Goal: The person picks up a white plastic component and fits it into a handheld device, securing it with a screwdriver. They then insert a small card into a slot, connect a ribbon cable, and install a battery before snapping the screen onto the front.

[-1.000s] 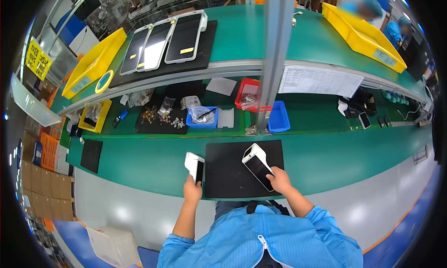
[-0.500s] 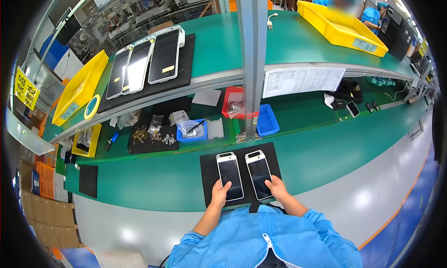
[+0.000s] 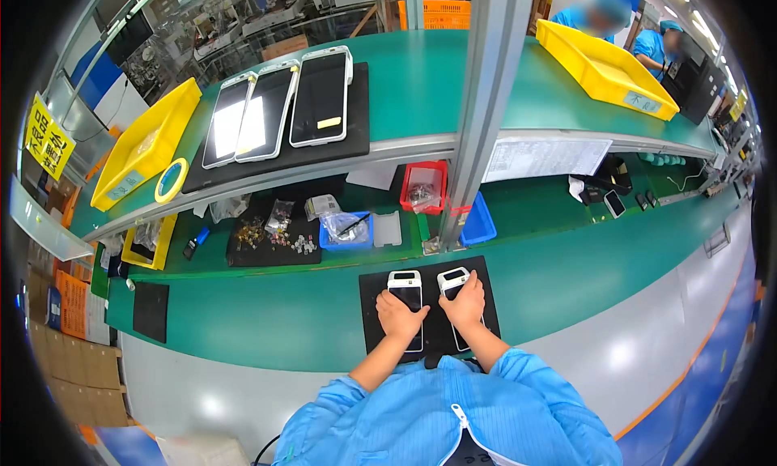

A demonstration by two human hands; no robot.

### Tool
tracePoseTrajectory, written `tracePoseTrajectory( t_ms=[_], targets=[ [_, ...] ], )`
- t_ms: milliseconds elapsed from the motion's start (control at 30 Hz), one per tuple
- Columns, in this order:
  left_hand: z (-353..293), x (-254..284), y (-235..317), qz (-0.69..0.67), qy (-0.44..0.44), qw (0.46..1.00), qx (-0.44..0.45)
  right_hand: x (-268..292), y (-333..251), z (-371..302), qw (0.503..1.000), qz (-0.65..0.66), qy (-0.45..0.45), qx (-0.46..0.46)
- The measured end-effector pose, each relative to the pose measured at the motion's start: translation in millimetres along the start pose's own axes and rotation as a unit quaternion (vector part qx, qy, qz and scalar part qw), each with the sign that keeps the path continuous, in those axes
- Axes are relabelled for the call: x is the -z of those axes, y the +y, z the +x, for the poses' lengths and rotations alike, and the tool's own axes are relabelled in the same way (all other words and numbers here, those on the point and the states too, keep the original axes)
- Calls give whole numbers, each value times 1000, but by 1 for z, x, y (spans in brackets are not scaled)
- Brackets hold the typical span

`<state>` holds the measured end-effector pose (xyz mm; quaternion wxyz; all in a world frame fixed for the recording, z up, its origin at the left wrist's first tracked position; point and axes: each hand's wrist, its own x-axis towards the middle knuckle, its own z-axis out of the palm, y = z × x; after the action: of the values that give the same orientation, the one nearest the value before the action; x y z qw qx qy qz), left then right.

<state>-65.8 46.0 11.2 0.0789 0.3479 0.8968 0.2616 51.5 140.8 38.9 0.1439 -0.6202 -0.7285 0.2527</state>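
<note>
Two white handheld terminals with dark screens lie side by side on a black mat (image 3: 371,304) at the bench's front edge. My left hand (image 3: 398,314) spans the left handheld terminal (image 3: 405,278) from above, fingers on its left side and thumb at its right edge. Across the right handheld terminal (image 3: 452,279) lies my right hand (image 3: 464,304), thumb on the left edge and fingers along the right. Both grips cover the middle of the screens. The right terminal is tilted slightly, its top leaning left.
A metal post (image 3: 494,85) rises just beyond the mat. Above, a shelf carries three larger white-framed terminals (image 3: 320,97) and yellow trays (image 3: 603,69). Underneath stand a red bin (image 3: 424,184), blue bins (image 3: 477,221) and small loose parts (image 3: 279,235). Another black mat (image 3: 150,312) lies left.
Both hands have moved up from the terminals' lower outer edges and now reach across their screens. The view has shifted a little.
</note>
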Motion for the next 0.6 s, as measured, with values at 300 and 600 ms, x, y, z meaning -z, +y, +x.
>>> tracePoseTrajectory(
  t_ms=[300,600],
  targets=[
    [2,3,-23,-67,14,997,-47,5,44,20,985,169,-24,21],
    [3,10,-25,-66,-22,997,-37,6,70,40,923,357,-117,-79]
  ],
)
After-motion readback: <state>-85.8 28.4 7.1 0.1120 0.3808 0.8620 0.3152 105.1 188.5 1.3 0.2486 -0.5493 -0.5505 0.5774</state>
